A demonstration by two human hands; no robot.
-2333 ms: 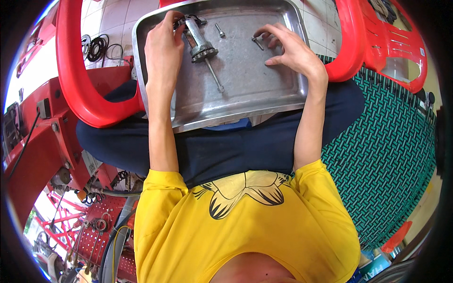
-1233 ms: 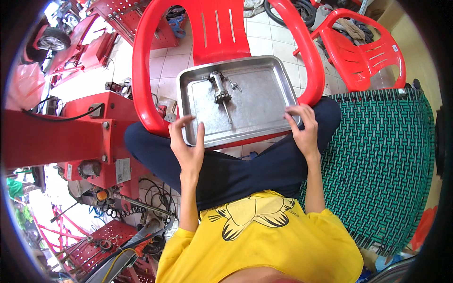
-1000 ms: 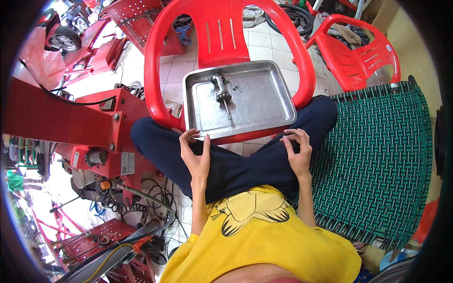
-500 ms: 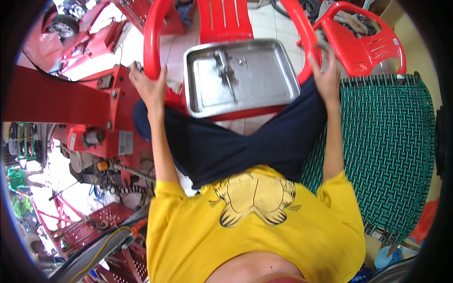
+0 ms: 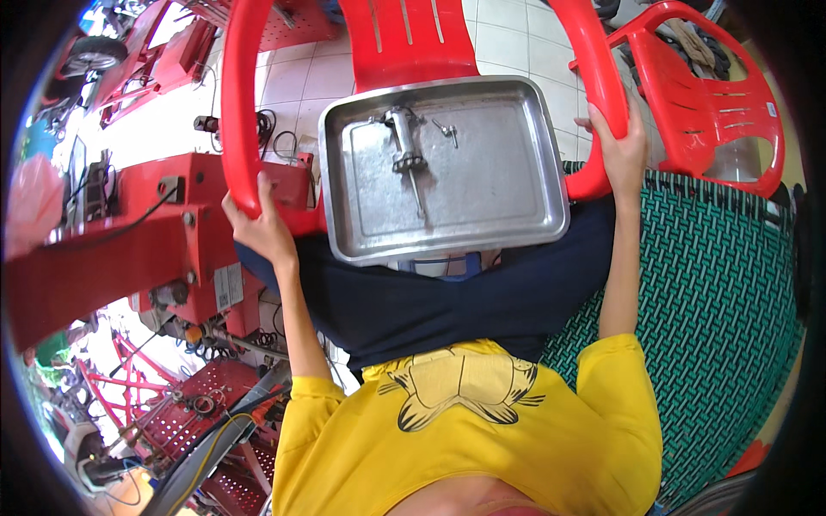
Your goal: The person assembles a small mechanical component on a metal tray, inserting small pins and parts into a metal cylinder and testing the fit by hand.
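My left hand [image 5: 258,225] grips the left armrest of a red plastic chair [image 5: 404,43] in front of me. My right hand [image 5: 621,148] grips the chair's right armrest. A shallow metal tray [image 5: 482,198] rests on the chair seat, between my hands and above my dark-trousered knees. In the tray lie a metal shaft with a toothed gear [image 5: 406,159] and a small metal fitting [image 5: 446,131].
A second red plastic chair [image 5: 714,95] stands at the right. A green woven seat [image 5: 731,292] lies under and right of me. Red machinery with cables [image 5: 129,224] fills the left side, and red metal frames [image 5: 172,413] sit at lower left. White floor tiles lie beyond.
My hands left the tray and my lap and moved outward onto the chair's two armrests. The chair and tray now appear closer and larger in view.
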